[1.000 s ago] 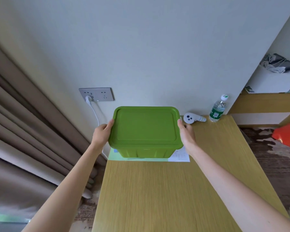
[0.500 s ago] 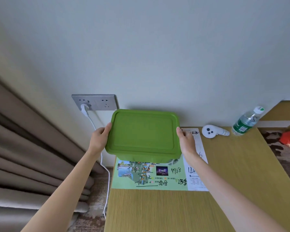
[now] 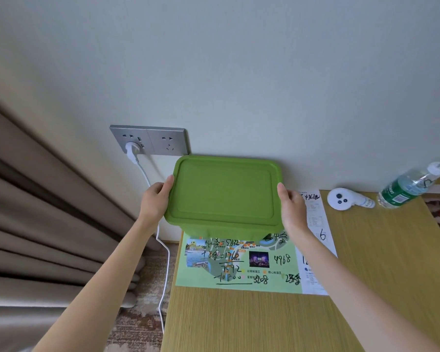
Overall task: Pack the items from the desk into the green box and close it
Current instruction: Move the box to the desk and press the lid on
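The person held the green box (image 3: 224, 196) at the 12 o'clock end of the desk (image 3: 315, 326), close to the wall. The left hand (image 3: 155, 199) clamped its 9 o'clock side and the right hand (image 3: 291, 209) its 3 o'clock side. Each thumb lay along the rim, and the other fingers were hidden below it. Whether the base sat on the leaflet (image 3: 239, 265) or hung just above it could not be told.

The lid (image 3: 225, 191) was on, yet the leaflet, a controller (image 3: 346, 199) at 2 o'clock and a water bottle (image 3: 409, 189) beyond it lay unpacked. The step was therefore probably positioning the box before opening it. Doing that well would mean keeping the box level, squeezing evenly from both sides, and setting it flat and clear of the paper. One hand could then steady the wall while the other peeled the lid up by its lip.

The box looked like matte moulded plastic with rounded corners, and a raised border framed the lid's shallow panel. Its walls tapered downward, so a grip under the rim seemed surer than one on the sides. The leaflet was thin printed paper with pen marks, and likely to slide or crease. The controller was smooth white plastic with a round head. The bottle was clear, ribbed and green-labelled, and would probably roll if laid down. The desk had a fine wood-grain laminate.
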Demonstrator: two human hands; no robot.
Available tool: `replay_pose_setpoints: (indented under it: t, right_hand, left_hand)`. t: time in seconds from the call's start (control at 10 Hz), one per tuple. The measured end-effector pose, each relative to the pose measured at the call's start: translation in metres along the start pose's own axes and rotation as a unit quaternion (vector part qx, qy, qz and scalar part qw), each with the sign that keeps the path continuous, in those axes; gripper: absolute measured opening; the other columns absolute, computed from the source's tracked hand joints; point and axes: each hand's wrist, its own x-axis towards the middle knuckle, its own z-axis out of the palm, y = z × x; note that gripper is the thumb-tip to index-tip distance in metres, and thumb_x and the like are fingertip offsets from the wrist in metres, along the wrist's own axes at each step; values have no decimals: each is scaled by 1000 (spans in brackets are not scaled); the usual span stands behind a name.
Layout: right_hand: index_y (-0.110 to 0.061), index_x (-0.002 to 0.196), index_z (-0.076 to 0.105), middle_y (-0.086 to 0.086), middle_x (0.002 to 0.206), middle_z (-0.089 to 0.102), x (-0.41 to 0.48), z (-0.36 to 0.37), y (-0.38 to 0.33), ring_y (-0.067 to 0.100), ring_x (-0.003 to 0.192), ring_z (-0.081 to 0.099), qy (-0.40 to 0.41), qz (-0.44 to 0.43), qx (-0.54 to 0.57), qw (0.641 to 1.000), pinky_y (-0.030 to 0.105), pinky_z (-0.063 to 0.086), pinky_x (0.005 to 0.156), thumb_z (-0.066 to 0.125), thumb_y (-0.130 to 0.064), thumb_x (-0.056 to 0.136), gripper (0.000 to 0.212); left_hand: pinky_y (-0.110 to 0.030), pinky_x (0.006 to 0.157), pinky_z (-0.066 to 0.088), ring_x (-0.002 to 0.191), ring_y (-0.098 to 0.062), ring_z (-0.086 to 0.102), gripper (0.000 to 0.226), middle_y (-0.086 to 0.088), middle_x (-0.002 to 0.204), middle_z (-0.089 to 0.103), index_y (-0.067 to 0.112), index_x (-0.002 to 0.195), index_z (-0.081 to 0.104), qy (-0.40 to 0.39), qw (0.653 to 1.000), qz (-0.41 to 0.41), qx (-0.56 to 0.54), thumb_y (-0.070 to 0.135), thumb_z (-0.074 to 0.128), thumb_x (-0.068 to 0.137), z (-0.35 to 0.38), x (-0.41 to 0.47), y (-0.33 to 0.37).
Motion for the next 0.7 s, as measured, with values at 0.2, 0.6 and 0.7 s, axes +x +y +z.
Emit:
replay_pose_setpoints:
  t: [0.2,0.6,0.7]
  right_hand:
    - [-19,65,28,-4,60,27,7,-3,-5,14,54,27,-19,-17,-20,999,31,22,54,45,-43,99,45]
    - [-6,97,49,11,96,51,11,-8,-22,26,82,52,-47,0,-150,988,35,39,70,34,-42,102,39]
    - [-2,134,41,15,137,39,2,-17,-37,31,127,40,-28,-60,-208,976,43,35,101,37,-38,102,48]
  left_hand:
    - [-33,65,40,71,-19,48,62,-8,77,54,-7,87,61,1,1000,-3,3,53,50,94,2,0,-1]
    - [-31,67,39,90,-28,55,47,-5,86,57,5,92,58,-9,994,-16,112,48,40,99,-1,-9,23]
    - [-33,78,43,101,-32,61,45,-7,113,60,5,119,56,26,994,-10,102,43,44,98,-6,-17,46]
